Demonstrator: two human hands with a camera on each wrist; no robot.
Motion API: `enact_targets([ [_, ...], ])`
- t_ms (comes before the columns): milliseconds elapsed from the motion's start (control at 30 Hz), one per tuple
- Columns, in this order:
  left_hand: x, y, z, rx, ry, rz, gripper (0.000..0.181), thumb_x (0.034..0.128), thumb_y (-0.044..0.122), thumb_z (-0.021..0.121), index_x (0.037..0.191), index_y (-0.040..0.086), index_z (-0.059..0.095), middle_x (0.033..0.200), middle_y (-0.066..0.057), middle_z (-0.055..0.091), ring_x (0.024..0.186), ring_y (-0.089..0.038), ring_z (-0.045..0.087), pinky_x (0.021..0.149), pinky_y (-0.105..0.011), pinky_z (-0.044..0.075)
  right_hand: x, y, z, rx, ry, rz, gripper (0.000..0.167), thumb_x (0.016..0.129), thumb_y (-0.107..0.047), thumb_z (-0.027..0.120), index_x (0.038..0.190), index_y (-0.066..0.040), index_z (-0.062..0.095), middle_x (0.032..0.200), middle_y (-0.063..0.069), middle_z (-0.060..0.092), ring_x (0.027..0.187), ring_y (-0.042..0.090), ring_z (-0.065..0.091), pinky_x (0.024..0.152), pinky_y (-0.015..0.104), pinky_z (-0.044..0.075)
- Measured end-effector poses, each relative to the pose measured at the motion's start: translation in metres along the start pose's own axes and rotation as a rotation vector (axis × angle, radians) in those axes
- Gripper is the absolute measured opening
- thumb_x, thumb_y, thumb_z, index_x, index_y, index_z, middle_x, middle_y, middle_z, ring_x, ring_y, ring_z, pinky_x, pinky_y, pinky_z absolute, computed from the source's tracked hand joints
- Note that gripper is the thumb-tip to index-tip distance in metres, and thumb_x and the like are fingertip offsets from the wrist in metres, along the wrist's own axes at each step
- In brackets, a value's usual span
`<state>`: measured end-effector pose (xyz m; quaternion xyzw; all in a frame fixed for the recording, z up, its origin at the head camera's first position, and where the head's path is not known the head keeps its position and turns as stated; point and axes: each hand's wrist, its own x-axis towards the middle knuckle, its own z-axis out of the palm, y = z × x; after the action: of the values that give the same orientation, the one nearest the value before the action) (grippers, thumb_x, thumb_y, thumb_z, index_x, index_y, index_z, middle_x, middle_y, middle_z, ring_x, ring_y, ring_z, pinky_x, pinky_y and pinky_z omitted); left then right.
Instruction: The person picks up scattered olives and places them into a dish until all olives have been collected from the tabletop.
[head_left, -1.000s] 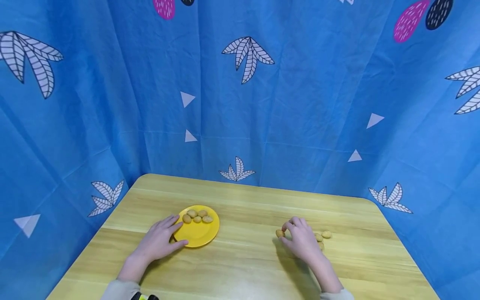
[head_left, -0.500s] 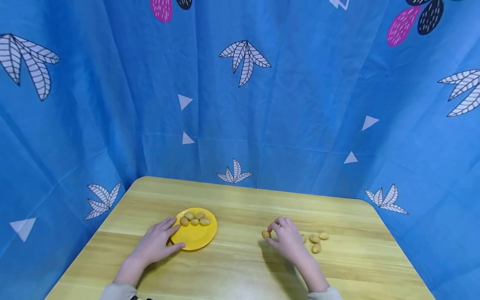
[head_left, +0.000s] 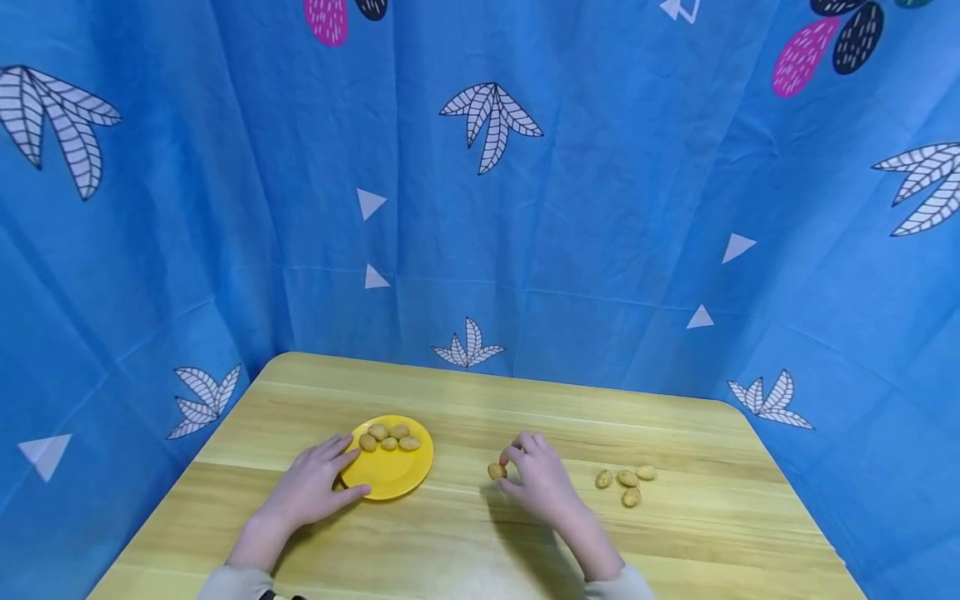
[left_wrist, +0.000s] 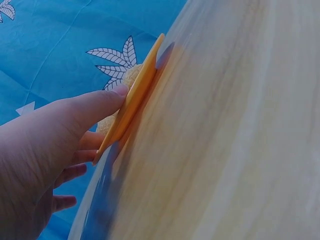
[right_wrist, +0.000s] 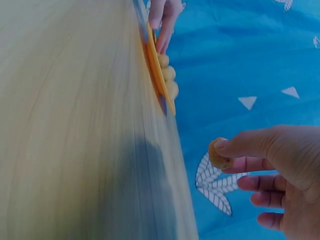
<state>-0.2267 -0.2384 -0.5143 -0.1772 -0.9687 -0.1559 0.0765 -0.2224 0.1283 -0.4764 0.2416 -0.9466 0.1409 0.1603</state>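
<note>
In the head view my right hand (head_left: 542,483) pinches a small potato (head_left: 497,471) between thumb and forefinger, above the middle of the table. The right wrist view shows this potato (right_wrist: 220,154) at the tips, with the other fingers loosely bent. A round yellow plate (head_left: 390,477) lies to the left, bearing several small potatoes (head_left: 389,443) grouped toward its far side. My left hand (head_left: 309,490) rests at the plate's left rim, thumb and fingers spread apart. In the left wrist view the thumb (left_wrist: 102,102) lies over the plate's edge (left_wrist: 137,97).
Several more small potatoes (head_left: 627,478) lie loose on the wooden table (head_left: 450,533), right of my right hand. Behind the table and along its sides hangs a blue patterned curtain (head_left: 600,208).
My right hand has carried the pinched potato leftward, toward the plate, uncovering the loose potatoes on the right. The left hand stays at the plate's rim. The head view has shifted slightly.
</note>
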Motion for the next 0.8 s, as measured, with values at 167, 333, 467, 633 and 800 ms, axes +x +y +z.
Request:
enact_targets([
  [167, 0.001, 0.000, 0.000, 0.001, 0.003, 0.003, 0.071, 0.0845, 0.058, 0.065, 0.130, 0.003, 0.062, 0.147, -0.019, 0.048, 0.137, -0.040, 0.043, 0.108, -0.064, 0.035, 0.011, -0.012, 0.005, -0.002, 0.000, -0.020, 0.021, 0.077, -0.028, 0.080, 0.088, -0.017, 0.066, 0.098, -0.001, 0.058, 0.090, 0.016, 0.049, 0.075, 0.035, 0.044],
  [333, 0.001, -0.001, 0.000, -0.004, 0.004, 0.007, 0.071, 0.0841, 0.058, 0.066, 0.130, 0.004, 0.062, 0.147, -0.019, 0.049, 0.137, -0.041, 0.043, 0.108, -0.063, 0.035, 0.022, -0.022, 0.008, -0.012, 0.027, -0.055, 0.020, 0.076, -0.028, 0.081, 0.087, -0.018, 0.067, 0.096, -0.001, 0.059, 0.090, 0.016, 0.050, 0.076, 0.033, 0.045],
  [467, 0.000, -0.002, 0.001, 0.000, -0.001, 0.003, 0.070, 0.0840, 0.057, 0.067, 0.130, 0.004, 0.062, 0.147, -0.019, 0.049, 0.137, -0.041, 0.043, 0.108, -0.063, 0.036, 0.031, -0.030, 0.008, -0.013, 0.040, -0.077, 0.020, 0.077, -0.029, 0.080, 0.087, -0.018, 0.068, 0.096, -0.002, 0.059, 0.089, 0.016, 0.050, 0.077, 0.032, 0.046],
  [633, 0.001, -0.003, 0.001, 0.004, -0.001, 0.002, 0.070, 0.0842, 0.057, 0.066, 0.130, 0.004, 0.062, 0.147, -0.018, 0.049, 0.137, -0.040, 0.043, 0.108, -0.063, 0.036, 0.042, -0.042, 0.006, -0.024, 0.034, -0.093, 0.020, 0.079, -0.032, 0.079, 0.089, -0.019, 0.068, 0.097, -0.002, 0.059, 0.088, 0.015, 0.049, 0.076, 0.030, 0.045],
  [800, 0.001, -0.002, 0.002, 0.008, -0.003, 0.005, 0.072, 0.0840, 0.059, 0.065, 0.130, 0.004, 0.062, 0.147, -0.019, 0.048, 0.138, -0.040, 0.043, 0.108, -0.063, 0.036, 0.052, -0.051, 0.007, -0.029, -0.001, -0.096, 0.019, 0.081, -0.034, 0.078, 0.090, -0.019, 0.069, 0.098, -0.002, 0.059, 0.090, 0.015, 0.048, 0.077, 0.028, 0.045],
])
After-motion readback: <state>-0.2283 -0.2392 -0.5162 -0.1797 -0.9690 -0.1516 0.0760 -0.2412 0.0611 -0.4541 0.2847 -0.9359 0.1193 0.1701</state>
